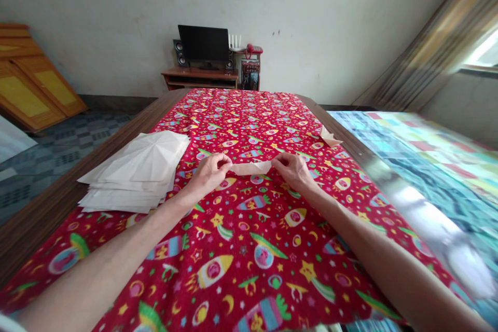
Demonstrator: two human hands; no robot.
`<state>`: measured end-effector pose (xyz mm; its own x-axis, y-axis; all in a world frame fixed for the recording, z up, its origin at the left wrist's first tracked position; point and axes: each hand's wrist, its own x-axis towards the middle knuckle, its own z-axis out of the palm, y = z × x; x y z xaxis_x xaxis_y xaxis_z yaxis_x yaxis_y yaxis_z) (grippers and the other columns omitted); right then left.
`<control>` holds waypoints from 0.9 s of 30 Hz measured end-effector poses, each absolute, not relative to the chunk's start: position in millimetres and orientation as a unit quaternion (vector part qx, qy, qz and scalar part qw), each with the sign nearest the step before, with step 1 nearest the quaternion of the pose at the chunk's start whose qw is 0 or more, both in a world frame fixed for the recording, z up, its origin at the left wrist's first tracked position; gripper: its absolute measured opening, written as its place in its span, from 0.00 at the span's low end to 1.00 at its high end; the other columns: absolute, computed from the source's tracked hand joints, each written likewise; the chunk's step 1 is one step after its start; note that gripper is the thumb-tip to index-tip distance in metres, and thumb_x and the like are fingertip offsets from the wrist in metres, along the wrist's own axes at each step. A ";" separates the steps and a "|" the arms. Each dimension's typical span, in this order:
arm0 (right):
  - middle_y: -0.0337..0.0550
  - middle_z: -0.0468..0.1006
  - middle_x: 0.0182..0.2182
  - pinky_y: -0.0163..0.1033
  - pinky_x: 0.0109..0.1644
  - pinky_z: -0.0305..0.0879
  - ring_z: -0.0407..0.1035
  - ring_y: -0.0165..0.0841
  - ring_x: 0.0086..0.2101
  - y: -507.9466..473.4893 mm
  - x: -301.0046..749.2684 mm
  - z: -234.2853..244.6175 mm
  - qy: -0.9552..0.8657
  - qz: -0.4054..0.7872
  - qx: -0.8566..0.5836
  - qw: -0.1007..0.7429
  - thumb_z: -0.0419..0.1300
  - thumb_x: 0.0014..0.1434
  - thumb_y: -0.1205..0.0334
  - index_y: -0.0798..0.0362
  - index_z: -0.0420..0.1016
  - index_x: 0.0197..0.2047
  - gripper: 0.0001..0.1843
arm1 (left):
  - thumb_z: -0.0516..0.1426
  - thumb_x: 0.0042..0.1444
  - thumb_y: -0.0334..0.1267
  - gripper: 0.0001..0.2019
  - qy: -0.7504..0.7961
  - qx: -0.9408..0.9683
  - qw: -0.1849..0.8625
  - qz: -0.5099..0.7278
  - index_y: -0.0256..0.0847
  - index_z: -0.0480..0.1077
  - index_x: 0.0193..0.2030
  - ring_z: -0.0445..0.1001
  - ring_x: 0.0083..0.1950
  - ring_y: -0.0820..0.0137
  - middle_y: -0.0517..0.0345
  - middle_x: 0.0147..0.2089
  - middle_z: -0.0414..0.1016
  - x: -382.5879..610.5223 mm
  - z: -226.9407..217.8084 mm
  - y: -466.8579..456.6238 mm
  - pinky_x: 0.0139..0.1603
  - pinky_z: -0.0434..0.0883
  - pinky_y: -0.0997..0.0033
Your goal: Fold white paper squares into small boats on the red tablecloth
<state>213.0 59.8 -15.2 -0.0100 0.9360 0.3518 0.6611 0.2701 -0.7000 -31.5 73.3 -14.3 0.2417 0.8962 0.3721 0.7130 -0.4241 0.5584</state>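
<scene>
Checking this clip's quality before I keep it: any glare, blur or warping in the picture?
Head view: window daylight glares off the table edge at right, blurring it; wide-angle warping tilts the curtain and stretches the forearms; the left hand, right hand and folded paper strip look sharp.

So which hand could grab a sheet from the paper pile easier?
Probably the left hand: it is next to the paper pile on the cloth's left side. The right hand pinches the other end of the folded strip, so it would have to cross over.

Bare left forearm (128, 249); bare right forearm (369, 244)
</scene>
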 end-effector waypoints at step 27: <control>0.41 0.77 0.24 0.34 0.33 0.58 0.70 0.32 0.27 51.6 202.2 -28.6 -0.744 -0.081 -0.614 0.251 0.53 0.56 0.63 0.51 0.72 0.27 0.10 | 0.43 0.50 0.18 0.36 0.310 0.947 -0.034 0.080 0.41 0.51 0.68 0.41 0.72 0.67 0.55 0.69 0.53 -15.5 -13.9 41.9 0.69 0.44 0.52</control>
